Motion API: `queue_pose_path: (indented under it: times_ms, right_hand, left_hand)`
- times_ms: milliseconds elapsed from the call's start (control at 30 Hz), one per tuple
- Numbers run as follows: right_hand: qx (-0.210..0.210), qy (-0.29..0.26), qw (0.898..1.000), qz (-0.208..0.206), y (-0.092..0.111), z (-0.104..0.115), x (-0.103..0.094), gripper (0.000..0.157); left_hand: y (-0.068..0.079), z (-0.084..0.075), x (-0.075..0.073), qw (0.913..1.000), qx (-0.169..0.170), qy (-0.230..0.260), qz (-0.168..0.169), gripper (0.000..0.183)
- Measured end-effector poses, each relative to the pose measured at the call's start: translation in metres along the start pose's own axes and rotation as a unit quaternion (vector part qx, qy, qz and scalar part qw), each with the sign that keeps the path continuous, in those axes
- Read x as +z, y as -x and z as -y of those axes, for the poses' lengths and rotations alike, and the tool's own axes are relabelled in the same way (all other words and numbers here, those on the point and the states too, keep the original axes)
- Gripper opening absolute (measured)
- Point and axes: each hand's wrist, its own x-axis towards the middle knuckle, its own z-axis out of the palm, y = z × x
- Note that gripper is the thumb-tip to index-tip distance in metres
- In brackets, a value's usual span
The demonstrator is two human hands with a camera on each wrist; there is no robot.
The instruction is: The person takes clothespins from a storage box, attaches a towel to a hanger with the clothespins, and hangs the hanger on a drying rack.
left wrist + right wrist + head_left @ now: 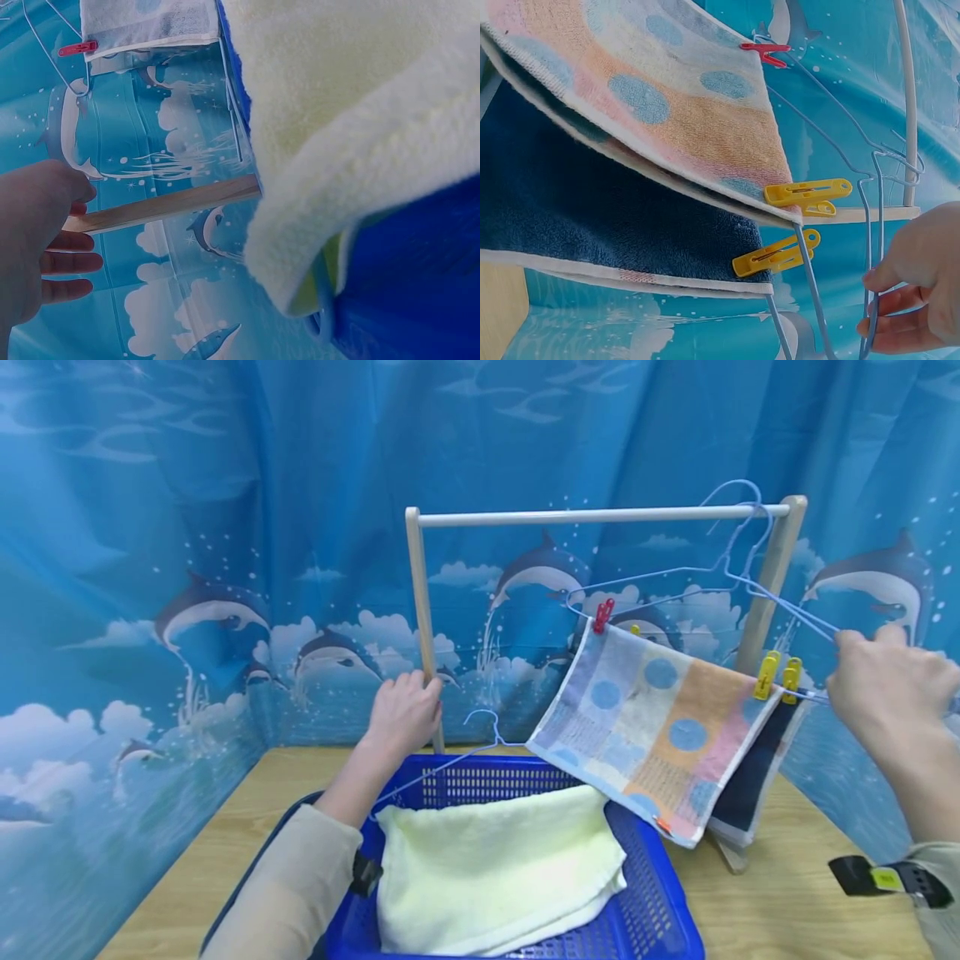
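Observation:
My left hand (405,714) grips the left wooden post (422,602) of a drying rack; in the left wrist view its fingers come out behind the post. My right hand (892,685) pinches the sloping wires of two blue hangers (868,240) near their right ends. Their hooks are at the right end of the rail (600,517). A spotted, checked towel (660,718) hangs tilted from the nearer hanger, held by a red clothespin (603,615) and a yellow clothespin (767,675). Behind it, a dark navy towel (622,202) hangs with another yellow clothespin (776,253).
Before the rack stands a blue plastic basket (667,893) holding a pale yellow towel (495,868). Another hanger (491,727) shows its hook above that towel. The wooden table (810,893) extends on both sides, with a dolphin-print curtain (337,460) behind.

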Motion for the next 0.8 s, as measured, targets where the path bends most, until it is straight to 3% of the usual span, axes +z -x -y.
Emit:
queue_pose_path:
  times_ms: [200, 500, 800]
  right_hand:
    - [-0.022, 0.015, 1.0, 0.0, -0.002, 0.0, 0.0, 0.035]
    - [-0.021, 0.005, 1.0, 0.011, -0.006, 0.005, -0.002, 0.023]
    - [-0.021, 0.029, 0.999, 0.019, -0.01, -0.001, -0.005, 0.023]
  left_hand:
    - [0.001, -0.001, 0.0, 1.0, 0.002, -0.002, 0.001, 0.021]
    - [0.002, -0.002, -0.001, 1.0, -0.002, 0.004, 0.007, 0.021]
    - [0.001, 0.0, 0.0, 1.0, 0.001, -0.001, 0.002, 0.021]
